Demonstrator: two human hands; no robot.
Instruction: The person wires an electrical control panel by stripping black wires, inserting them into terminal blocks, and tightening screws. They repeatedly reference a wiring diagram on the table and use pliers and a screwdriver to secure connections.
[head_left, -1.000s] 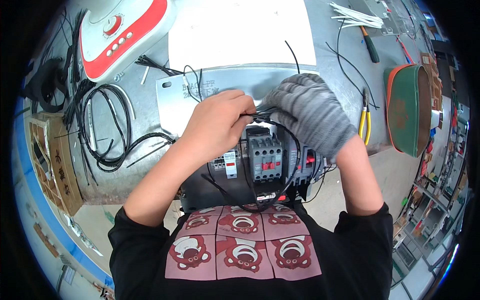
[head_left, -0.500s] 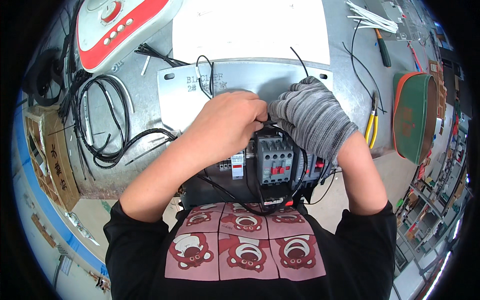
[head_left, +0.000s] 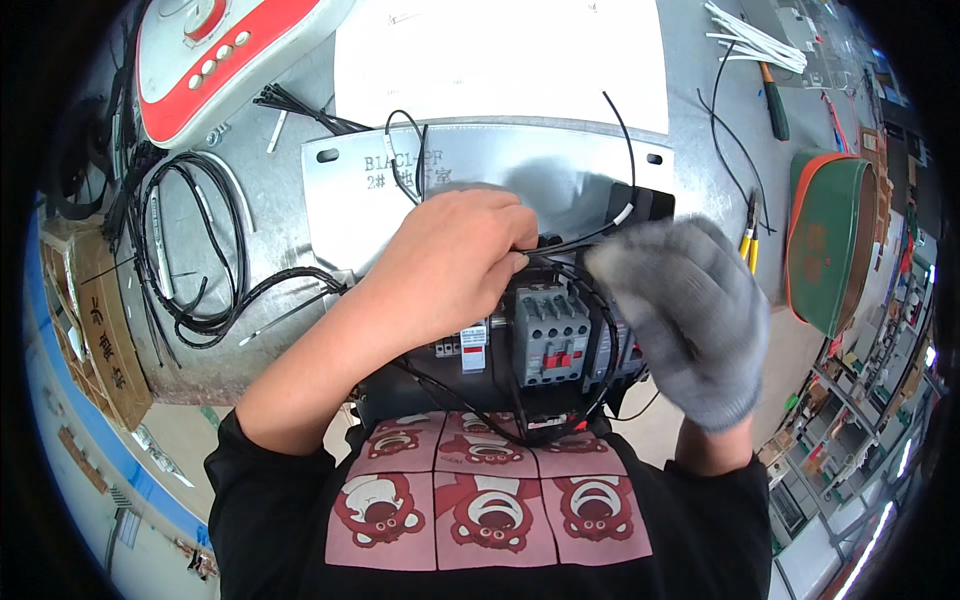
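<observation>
My left hand (head_left: 450, 250) is bare and closed, with thumb and fingers pinching black wires (head_left: 570, 246) just above a grey contactor (head_left: 552, 335) that has red parts on its front. One of those wires curves up to the right and carries a white marker sleeve (head_left: 623, 214). My right hand (head_left: 705, 320) wears a grey knitted glove and is blurred beside the contactor's right side, so its fingers cannot be read. A small white-fronted terminal device (head_left: 473, 348) sits left of the contactor. These parts are fixed near the lower edge of a metal panel (head_left: 335, 215).
A coil of black wires (head_left: 240, 250) lies at the left, below a white and red machine (head_left: 235, 60). White paper (head_left: 500, 65) lies behind the panel. On the right are yellow-handled pliers (head_left: 749, 245), a green-handled screwdriver (head_left: 774, 105), white tubes (head_left: 760, 45) and a green box (head_left: 828, 240).
My right hand has moved away from the wires, rightward and toward me. The wire with the white sleeve now shows in full. My left hand has stayed on the wires.
</observation>
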